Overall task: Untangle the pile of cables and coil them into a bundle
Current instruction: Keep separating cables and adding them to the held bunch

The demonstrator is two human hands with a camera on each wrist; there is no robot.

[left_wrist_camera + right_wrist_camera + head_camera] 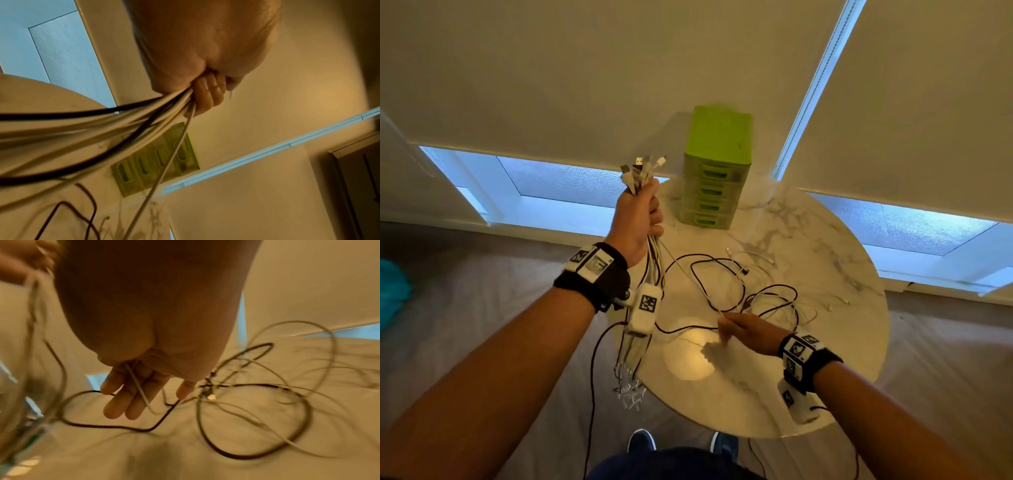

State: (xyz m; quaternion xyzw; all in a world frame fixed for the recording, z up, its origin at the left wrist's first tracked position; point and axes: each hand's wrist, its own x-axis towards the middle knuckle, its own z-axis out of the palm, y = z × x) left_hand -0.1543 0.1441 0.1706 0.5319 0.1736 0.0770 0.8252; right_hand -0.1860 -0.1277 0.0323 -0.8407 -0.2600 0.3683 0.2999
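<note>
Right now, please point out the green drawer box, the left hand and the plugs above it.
green drawer box (717,137), head view, its flat top.
left hand (635,217), head view, its back.
plugs (642,166), head view, the metal ends.

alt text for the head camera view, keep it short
A raised left hand grips a bunch of cables, plugs upward, while the right hand pinches a white cable above loose cables on a round marble table. A green drawer unit stands behind.

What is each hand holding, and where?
Left hand grips the cable bunch just below the plugs; right hand pinches one white cable mid-length.
</note>
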